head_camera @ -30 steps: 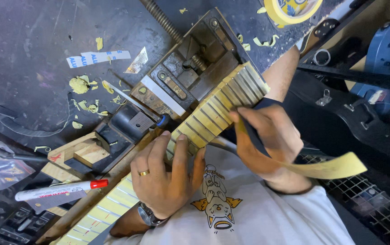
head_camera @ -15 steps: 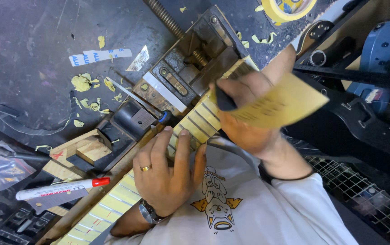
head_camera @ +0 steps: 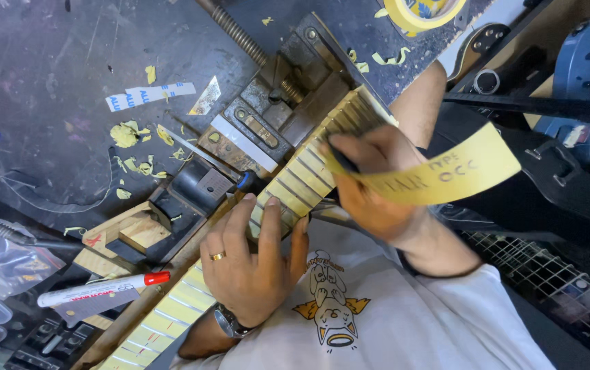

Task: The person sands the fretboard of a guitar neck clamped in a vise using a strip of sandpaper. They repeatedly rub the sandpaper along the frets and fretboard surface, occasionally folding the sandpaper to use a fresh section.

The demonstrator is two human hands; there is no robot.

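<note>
Left hand (head_camera: 257, 264) presses flat, fingers spread, on the taped guitar neck (head_camera: 288, 195) — stiff, vise-clamped. Right hand (head_camera: 370, 175) pinches the yellow tape strip (head_camera: 446, 175) — light, floppy, likely tears; best gripped near its stuck end.

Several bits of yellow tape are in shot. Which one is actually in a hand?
The long yellow tape strip pinched by the right hand above the taped fretboard. The yellow tape scraps lie loose on the bench; the tape roll sits untouched.

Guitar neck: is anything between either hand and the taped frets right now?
Nothing visible. The left hand lies flat on the guitar neck, fingers spread across the frets. The right hand presses on the neck nearer the vise and holds a strip of yellow tape, whose free end trails away from the neck.
</note>
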